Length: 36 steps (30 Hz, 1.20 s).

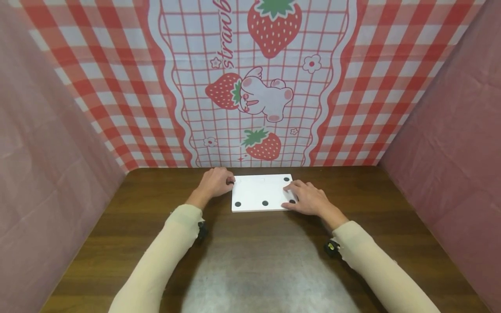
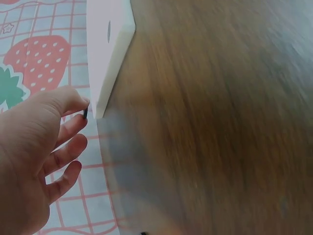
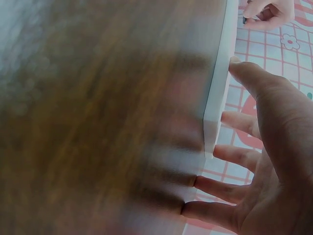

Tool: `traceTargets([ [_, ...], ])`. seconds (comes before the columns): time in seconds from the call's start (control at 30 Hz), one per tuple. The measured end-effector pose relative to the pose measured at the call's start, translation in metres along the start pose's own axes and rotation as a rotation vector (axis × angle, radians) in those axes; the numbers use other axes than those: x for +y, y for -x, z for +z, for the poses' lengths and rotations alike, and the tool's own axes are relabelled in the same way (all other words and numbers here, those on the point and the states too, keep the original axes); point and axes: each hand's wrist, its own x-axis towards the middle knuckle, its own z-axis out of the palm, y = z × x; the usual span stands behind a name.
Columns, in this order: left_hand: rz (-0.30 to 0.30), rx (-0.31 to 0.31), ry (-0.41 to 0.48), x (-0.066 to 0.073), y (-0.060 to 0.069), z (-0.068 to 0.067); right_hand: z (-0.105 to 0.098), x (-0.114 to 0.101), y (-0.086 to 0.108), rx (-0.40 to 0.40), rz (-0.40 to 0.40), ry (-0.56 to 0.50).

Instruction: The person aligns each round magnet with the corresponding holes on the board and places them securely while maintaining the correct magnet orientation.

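A flat white rectangular board lies near the back of the wooden table, with several small black discs on its top, such as the one at its front middle. At its back left corner, my left hand pinches a small black disc between thumb and index finger, seen edge-on in the left wrist view. The other fingers are loosely bent. My right hand rests at the board's right end with fingers spread; thumb and some fingertips touch the board, while other fingertips reach the table beside it.
The brown wooden table extends in front of the board. Right behind its back edge hangs a red-and-white checked cloth printed with strawberries. Pink cloth walls stand on both sides.
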Motion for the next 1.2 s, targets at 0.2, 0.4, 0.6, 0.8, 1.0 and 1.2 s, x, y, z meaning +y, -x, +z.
traceTargets([
  [0.2,-0.05,-0.052,0.02,0.038,0.011,-0.03,0.0,0.0,0.0,0.011,0.0,-0.005],
  [0.4,-0.022,-0.039,0.019,0.034,0.002,-0.02,0.0,-0.002,-0.001,0.014,-0.001,-0.004],
  [0.6,-0.052,-0.076,0.008,0.045,-0.004,-0.021,-0.001,-0.002,0.0,0.014,0.0,0.0],
  [0.8,-0.042,-0.059,0.009,0.036,-0.019,-0.003,-0.001,-0.001,0.0,0.013,0.002,0.003],
  [1.0,-0.06,-0.073,0.021,0.058,-0.012,-0.022,-0.001,-0.001,0.0,0.014,-0.003,-0.005],
  [1.2,-0.053,-0.052,0.019,0.046,-0.028,-0.004,-0.001,0.0,0.0,0.008,-0.001,0.0],
])
